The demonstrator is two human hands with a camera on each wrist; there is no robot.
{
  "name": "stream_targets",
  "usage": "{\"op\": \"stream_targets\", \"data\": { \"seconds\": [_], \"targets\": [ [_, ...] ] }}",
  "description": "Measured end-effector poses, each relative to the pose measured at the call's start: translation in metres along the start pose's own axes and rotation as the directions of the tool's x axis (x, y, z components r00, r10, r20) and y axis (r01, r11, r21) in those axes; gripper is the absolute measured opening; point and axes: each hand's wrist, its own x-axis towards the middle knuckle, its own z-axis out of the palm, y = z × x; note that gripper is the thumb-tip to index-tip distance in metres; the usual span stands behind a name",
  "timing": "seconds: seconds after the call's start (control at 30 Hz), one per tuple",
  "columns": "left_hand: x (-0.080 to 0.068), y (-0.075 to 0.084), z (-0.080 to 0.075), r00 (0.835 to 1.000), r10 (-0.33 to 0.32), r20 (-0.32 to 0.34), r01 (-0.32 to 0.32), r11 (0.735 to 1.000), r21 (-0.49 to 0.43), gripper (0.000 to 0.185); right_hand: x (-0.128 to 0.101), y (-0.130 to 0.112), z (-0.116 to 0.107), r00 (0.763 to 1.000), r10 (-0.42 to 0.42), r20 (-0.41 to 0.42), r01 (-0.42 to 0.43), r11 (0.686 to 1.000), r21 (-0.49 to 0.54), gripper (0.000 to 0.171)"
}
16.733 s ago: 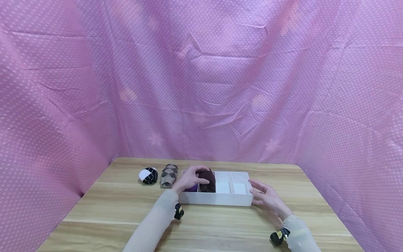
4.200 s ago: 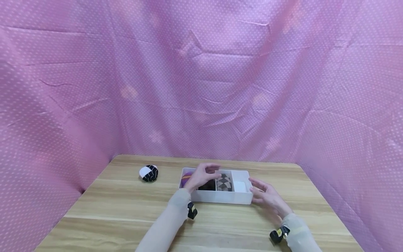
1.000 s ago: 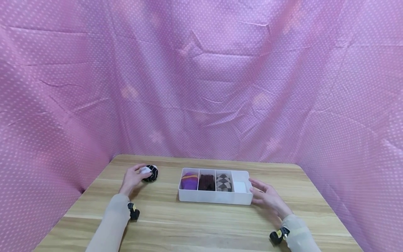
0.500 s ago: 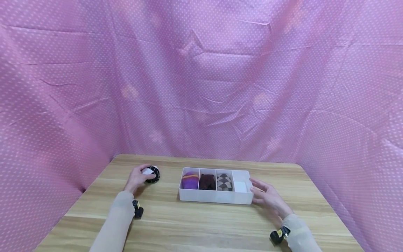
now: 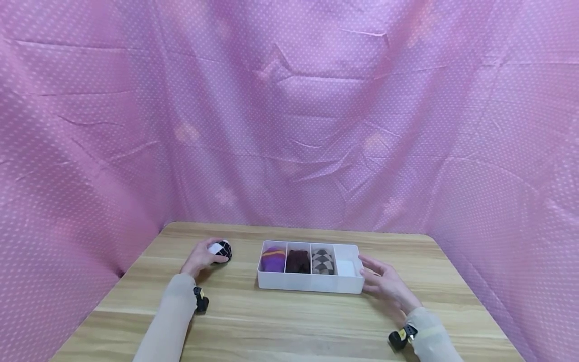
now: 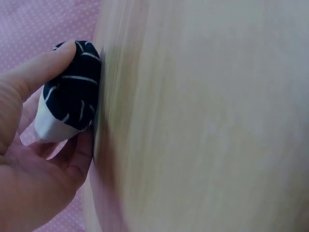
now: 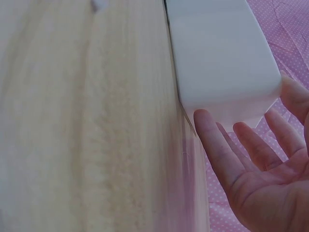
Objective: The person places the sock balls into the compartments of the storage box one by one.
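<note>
My left hand [image 5: 199,258] grips a rolled-up black and white sock [image 5: 222,251] at the left of the table. In the left wrist view the thumb lies over the black, white-lined side of the sock [image 6: 77,82], and the fingers curl behind it, low at the tabletop. A white divided box [image 5: 310,282] stands right of the middle. My right hand [image 5: 390,287] rests its fingertips at the box's right end, fingers spread and nearly straight, as the right wrist view shows against the white end wall [image 7: 231,108].
Inside the box, from the left, lie a purple sock with an orange stripe [image 5: 273,260], a dark brown sock [image 5: 298,262] and a brown argyle sock [image 5: 322,262]. The rightmost compartment [image 5: 346,268] shows its white floor. Pink dotted cloth [image 5: 298,125] hangs around the wooden table [image 5: 253,327].
Earlier the brown sock and then the argyle sock went into the box. Since then my left hand has taken hold of the black and white sock and shifted it slightly right. My right hand stays put.
</note>
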Motion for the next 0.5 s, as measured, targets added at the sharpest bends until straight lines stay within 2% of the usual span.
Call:
{"op": "stream_targets", "data": {
  "seconds": [0.33,0.5],
  "targets": [
    [-0.0005,0.001,-0.0025,0.998,-0.014,0.062,0.016,0.999,-0.027,0.078,-0.0001,-0.0006,-0.0002,1.0,-0.004,0.001,0.004,1.0,-0.009,0.068],
    [-0.003,0.0009,-0.0038,0.997,-0.02,0.074,0.024,0.998,-0.05,0.075,-0.0009,-0.0007,0.0008,1.0,0.018,-0.006,-0.018,1.0,0.021,0.069]
  ]
}}
